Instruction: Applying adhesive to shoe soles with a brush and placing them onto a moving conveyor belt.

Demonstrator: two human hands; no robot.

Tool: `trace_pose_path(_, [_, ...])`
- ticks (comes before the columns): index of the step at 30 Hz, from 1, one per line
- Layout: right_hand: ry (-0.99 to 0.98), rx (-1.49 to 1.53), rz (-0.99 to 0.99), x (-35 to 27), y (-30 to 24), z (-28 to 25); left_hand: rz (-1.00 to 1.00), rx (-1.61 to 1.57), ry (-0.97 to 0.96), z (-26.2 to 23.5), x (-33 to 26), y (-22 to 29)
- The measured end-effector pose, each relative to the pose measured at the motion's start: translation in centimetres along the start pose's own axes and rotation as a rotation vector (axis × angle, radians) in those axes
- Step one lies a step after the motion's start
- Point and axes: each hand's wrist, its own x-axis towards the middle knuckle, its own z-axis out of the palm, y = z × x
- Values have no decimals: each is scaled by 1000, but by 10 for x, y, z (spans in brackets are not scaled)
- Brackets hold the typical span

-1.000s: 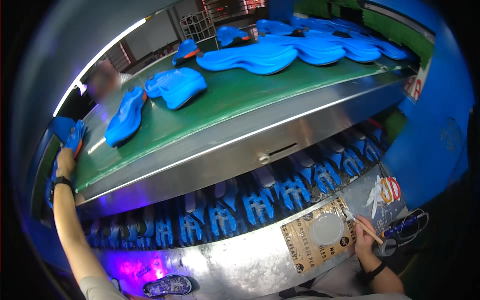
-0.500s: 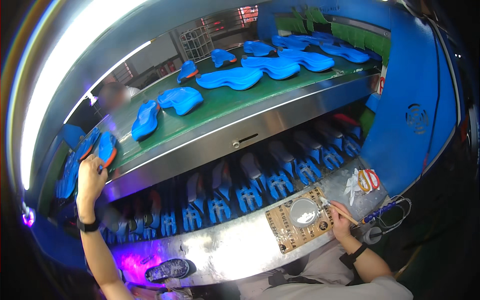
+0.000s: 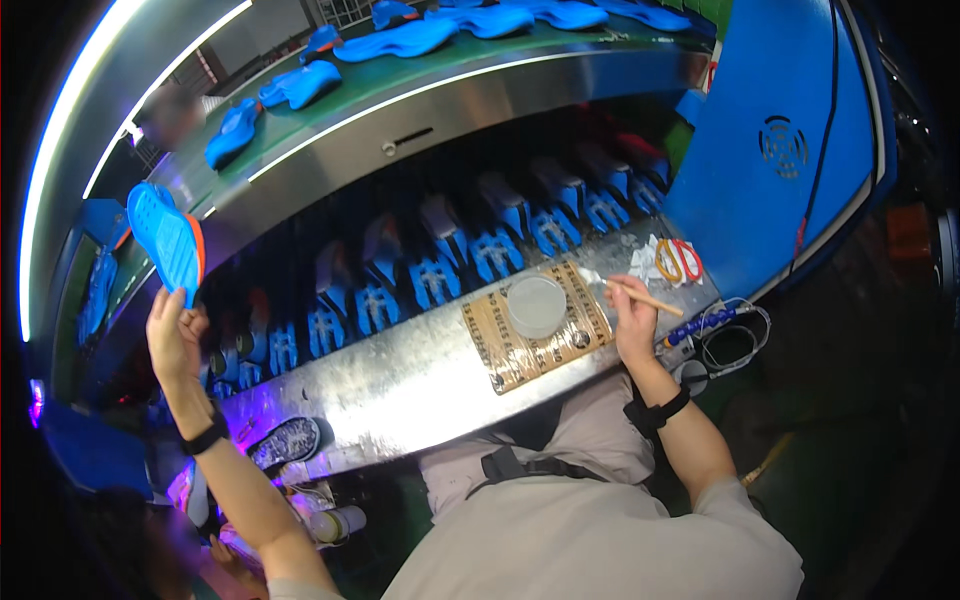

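Observation:
My left hand [image 3: 176, 335] is raised at the left, its fingers closed round one end of a blue shoe sole [image 3: 166, 240] with an orange edge. The sole is held up, apart from the conveyor belt [image 3: 390, 68]. At the right, my right hand [image 3: 634, 325] grips a brush [image 3: 650, 299] by its wooden handle. The pale brush tip points left, near a round, shallow tub [image 3: 537, 306] of whitish liquid. That tub stands on a piece of printed brown cardboard [image 3: 508, 372] on the metal bench.
More blue soles [image 3: 395, 40] lie along the green belt. Below it, a lower row holds several blue clamp-like holders [image 3: 437, 280]. On the metal bench [image 3: 385, 390] are a dark shoe sole [image 3: 285, 443] and yellow and red rings [image 3: 678, 260] on crumpled white paper. Another person [image 3: 165, 560] is at the lower left.
My left hand has lifted the blue sole off the belt and brought it nearer. My right hand keeps the brush beside the tub. The view has tipped downward.

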Motion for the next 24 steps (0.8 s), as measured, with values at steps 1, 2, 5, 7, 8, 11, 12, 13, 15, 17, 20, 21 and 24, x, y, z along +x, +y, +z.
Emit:
trace_pose_path(1, [-38, 24, -32, 2, -12, 1, 12, -95, -74, 11, -21, -16])
trace_pose_path(2, [-50, 16, -39, 4, -25, 5, 14, -140, -120, 22, -41, -30])
trace_pose_path(5, [-232, -78, -39, 8, -56, 21, -90, -170, -18, 58, -114, -81])
trace_pose_path(7, [-359, -373, -143, 11, -71, 33, -231, -335, 108, 82, -161, -114])
trace_pose_path(8, [-365, -376, -139, 11, -76, 38, -410, -473, 76, 89, -176, -125])
trace_pose_path(11, [-439, -602, -51, 12, -84, 49, -584, -678, -102, 112, -231, -155])
trace_pose_path(12, [-448, -595, -64, 11, -86, 50, -683, -889, -185, 116, -243, -162])
trace_pose_path(13, [-438, -608, -41, 10, -86, 51, -775, -1009, -173, 118, -253, -167])
trace_pose_path(15, [-445, -619, -19, 9, -85, 53, -862, -1126, -147, 121, -266, -176])
trace_pose_path(17, [-342, -477, -9, 9, -82, 54, -871, -1290, -193, 122, -271, -180])
trace_pose_path(20, [-322, -361, -145, 3, -78, 54, -820, -1165, -113, 126, -269, -179])
trace_pose_path(21, [-351, -430, -122, 2, -78, 54, -722, -1091, -211, 129, -267, -176])
trace_pose_path(24, [-372, -282, -81, -16, -78, 62, -566, -818, -309, 137, -262, -162])
